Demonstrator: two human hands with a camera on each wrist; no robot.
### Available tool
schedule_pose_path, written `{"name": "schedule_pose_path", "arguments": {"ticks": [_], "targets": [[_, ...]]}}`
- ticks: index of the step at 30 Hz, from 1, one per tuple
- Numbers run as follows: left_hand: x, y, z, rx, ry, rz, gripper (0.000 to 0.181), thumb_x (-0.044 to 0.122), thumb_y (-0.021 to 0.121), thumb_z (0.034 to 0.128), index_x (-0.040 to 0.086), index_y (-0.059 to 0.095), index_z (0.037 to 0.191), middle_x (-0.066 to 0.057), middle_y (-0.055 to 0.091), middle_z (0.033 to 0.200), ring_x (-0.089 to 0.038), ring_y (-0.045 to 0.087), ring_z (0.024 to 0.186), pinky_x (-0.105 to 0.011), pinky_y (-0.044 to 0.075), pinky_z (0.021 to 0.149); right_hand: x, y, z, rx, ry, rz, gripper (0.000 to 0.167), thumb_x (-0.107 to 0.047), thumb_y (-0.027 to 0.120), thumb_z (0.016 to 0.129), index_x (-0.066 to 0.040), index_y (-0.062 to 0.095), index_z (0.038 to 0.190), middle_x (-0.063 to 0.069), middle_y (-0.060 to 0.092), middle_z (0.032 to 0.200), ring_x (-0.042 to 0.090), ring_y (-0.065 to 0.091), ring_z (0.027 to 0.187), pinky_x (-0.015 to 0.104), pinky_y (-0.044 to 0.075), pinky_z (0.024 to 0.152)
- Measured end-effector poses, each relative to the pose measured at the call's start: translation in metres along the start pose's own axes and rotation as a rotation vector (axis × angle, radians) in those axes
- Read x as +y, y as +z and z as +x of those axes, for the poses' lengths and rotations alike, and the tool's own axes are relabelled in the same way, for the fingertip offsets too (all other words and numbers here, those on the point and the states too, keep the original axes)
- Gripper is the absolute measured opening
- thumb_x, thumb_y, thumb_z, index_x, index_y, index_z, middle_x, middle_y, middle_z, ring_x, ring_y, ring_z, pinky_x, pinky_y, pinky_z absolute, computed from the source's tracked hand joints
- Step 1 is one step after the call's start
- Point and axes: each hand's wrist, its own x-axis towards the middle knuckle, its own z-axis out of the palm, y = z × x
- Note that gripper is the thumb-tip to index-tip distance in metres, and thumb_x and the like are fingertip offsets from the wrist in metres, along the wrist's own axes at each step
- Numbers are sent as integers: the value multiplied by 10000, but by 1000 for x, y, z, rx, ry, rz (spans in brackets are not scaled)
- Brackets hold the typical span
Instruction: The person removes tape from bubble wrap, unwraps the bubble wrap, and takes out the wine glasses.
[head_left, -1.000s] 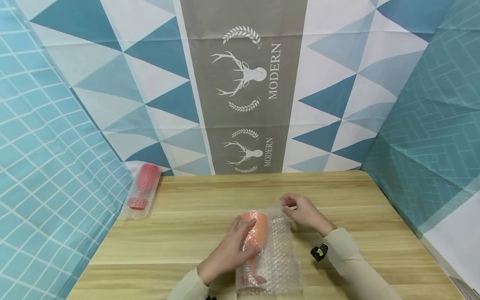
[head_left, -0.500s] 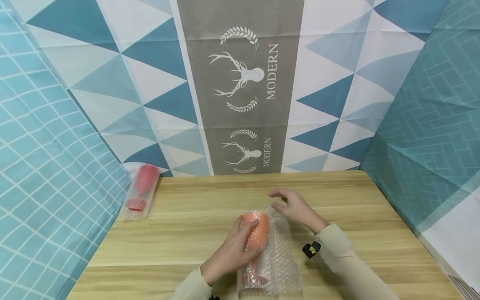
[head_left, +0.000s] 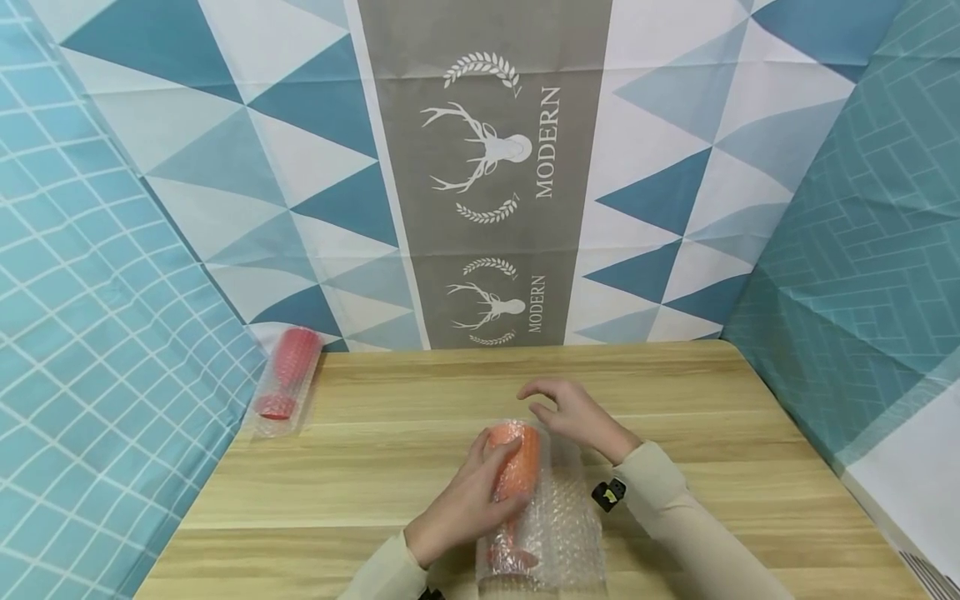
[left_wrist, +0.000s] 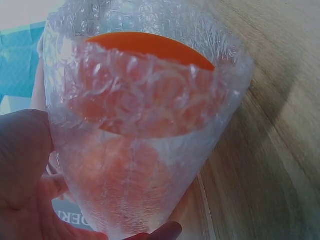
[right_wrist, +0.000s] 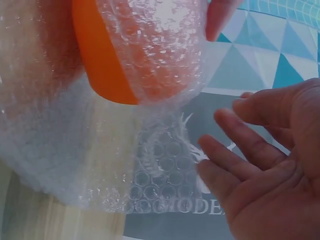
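Observation:
An orange goblet (head_left: 523, 475) lies on the wooden table inside clear bubble wrap (head_left: 573, 525). My left hand (head_left: 461, 504) holds the wrapped goblet from its left side, fingers and thumb bent round the cup. In the left wrist view, the round foot (left_wrist: 150, 44) of the goblet shows at the open end of the wrap. Just beyond the cup end is my right hand (head_left: 577, 414), its fingers loosely bent. The right wrist view shows those fingers (right_wrist: 232, 162) spread beside the wrap's edge, pinching nothing; whether a fingertip touches the film cannot be told.
A red goblet (head_left: 288, 367), also in bubble wrap, lies at the table's (head_left: 390, 467) far left corner. Patterned cloth (head_left: 495, 167) hangs behind the table, with blue tiled cloth (head_left: 112, 333) at the left and teal cloth (head_left: 862, 275) at the right.
My right hand has moved left, from the wrap's far right corner to just beyond the goblet's cup, and the wrap's right flap has shifted slightly. My left hand keeps its hold.

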Motion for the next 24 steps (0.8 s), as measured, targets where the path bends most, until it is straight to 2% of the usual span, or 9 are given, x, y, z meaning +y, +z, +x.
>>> {"name": "schedule_pose_path", "arguments": {"ticks": [4,9,13,20,24], "targets": [[0,-1,0,-6,-9,-6,740,356,739,936,135,421,1566,-392,202,1611,-553,393,1420,-666,469,1048,5,4,0,-56,-1,-2,279,66,617,936,-27,728,1175,127,741,1216,349,666,1215,523,522,1061],[-2,-1,-1,-15,-14,-17,738,378,724,946,141,411,1571,-380,199,1619,-541,335,1463,-680,446,1068,11,7,-2,-97,20,1,360,143,565,876,-10,729,1158,145,743,1197,375,669,1195,541,520,1054],[-3,-2,-1,-18,-14,-34,744,395,712,951,139,402,1576,-377,191,1623,-538,310,1478,-690,434,1073,14,8,-2,-108,43,-5,381,163,575,846,-16,737,1141,153,744,1187,391,666,1188,558,518,1049],[-5,-3,-2,-28,-23,-50,745,417,696,960,133,393,1578,-362,192,1631,-524,296,1491,-689,421,1087,21,11,-4,-110,33,-14,258,137,635,863,14,756,1054,139,773,1050,333,725,1034,503,581,951],[-7,-3,-3,-34,-19,-49,745,407,694,964,121,387,1579,-359,194,1631,-527,305,1484,-681,432,1083,23,11,-5,-127,59,-27,357,173,590,804,-12,761,1057,132,766,1088,355,701,1098,528,553,997]]}}
